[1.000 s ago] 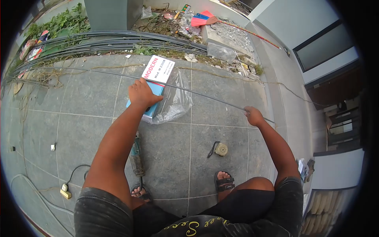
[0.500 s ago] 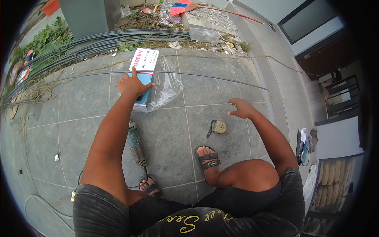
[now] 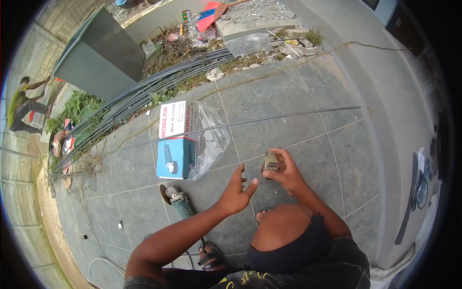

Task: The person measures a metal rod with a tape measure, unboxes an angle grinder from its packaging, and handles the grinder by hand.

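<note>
My right hand grips a worn, yellowish tape measure above the tiled floor. Left of it, my left hand is held up with fingers apart, touching nothing. A blue and white angle grinder box lies beyond my left hand, partly on a clear plastic bag. Across the box runs a long thin steel bar. Nearer to me, a green angle grinder with a disc rests on the tiles, its lower part hidden by my left forearm.
A bundle of steel bars stretches along the paving edge, beside plants and rubble. A grey pillar stands behind it. Far left, another person bends near a wall. A raised step borders the right side. Cables lie at lower left.
My right hand has picked the tape measure up off the floor. My left hand has left the box and come across toward the right hand. The view has turned.
</note>
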Demonstrator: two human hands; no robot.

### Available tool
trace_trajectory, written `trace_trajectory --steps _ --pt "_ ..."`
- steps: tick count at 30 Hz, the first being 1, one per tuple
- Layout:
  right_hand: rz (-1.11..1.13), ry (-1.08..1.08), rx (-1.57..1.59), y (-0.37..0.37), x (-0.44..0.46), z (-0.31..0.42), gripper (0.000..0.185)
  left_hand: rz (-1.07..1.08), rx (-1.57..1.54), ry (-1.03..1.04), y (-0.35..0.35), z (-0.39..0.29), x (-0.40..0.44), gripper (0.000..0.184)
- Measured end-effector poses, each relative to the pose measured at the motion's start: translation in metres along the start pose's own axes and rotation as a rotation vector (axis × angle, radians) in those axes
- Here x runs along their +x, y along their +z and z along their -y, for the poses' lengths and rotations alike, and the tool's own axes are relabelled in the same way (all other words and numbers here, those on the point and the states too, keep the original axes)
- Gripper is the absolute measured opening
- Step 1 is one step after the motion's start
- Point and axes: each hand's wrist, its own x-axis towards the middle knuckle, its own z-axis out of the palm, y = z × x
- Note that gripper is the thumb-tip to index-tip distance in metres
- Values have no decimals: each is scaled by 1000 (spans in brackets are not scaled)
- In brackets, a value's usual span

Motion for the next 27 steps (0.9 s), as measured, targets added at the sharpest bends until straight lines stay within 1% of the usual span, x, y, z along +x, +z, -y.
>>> trace_trajectory --steps 1,2,3,4,5,6,8,9,10,11,12,13,14,15,16,17,18,19,20,22,23,25,26,27 --pt "-18 13 20 5 2 6 58 -54 -465 -255 13 -1 10 71" --pt "35 -74 83 9 4 13 55 -39 -454 -273 19 -8 18 71" --pt "87 -171 145 8 10 16 52 -65 -679 -185 20 -18 27 69" --pt "71 -168 160 4 16 16 52 -91 -905 -97 22 -30 35 67" --pt "63 -262 8 -1 21 15 51 -65 -1081 -70 25 -42 42 64" --pt "55 -350 -147 -5 23 14 50 -53 -1072 -88 28 -48 47 64" --pt "56 -355 -155 -12 25 18 53 -111 -1137 -120 33 -61 55 53" --pt "-26 -454 -357 -15 23 23 50 -113 -1142 -129 35 -62 55 53" --pt "-100 -559 -561 -18 24 28 47 -144 -1111 -194 37 -60 56 48" --pt "-82 -568 -560 -22 25 27 47 -182 -1079 -249 36 -59 59 43" --pt "-68 -408 -297 -25 20 20 41 -202 -1080 -242 37 -57 60 43" --pt "-53 -239 -33 -27 14 14 35 -184 -1016 -288 41 -56 59 42" --pt "-37 -242 -23 -30 11 12 35 -164 -949 -333 44 -55 60 42" --pt "-72 -154 61 -32 7 14 30 -169 -937 -365 43 -60 59 42" --pt "-109 -63 142 -31 5 21 25 -186 -931 -364 42 -62 58 42" --pt "-98 -23 203 -30 2 33 21 -140 -906 -302 41 -64 57 44" --pt "-84 -20 211 -32 3 30 21 -93 -878 -243 41 -64 55 47" --pt "-54 -18 226 -39 2 27 20 -108 -921 -185 40 -64 56 59" --pt "-24 -16 239 -45 3 25 18 -121 -917 -186 38 -65 54 59" --pt "-10 4 239 -52 3 27 16 27 -734 -70 31 -77 52 61" --pt "29 20 234 -57 3 28 15 18 -732 -68 29 -70 53 61" --pt "65 34 224 -65 4 31 15 -6 -147 87 28 -58 59 55" --pt "72 31 266 -73 4 37 15 10 -152 97 27 -52 60 55" --pt "65 28 303 -84 1 45 15 -12 -130 22 20 -55 58 46"
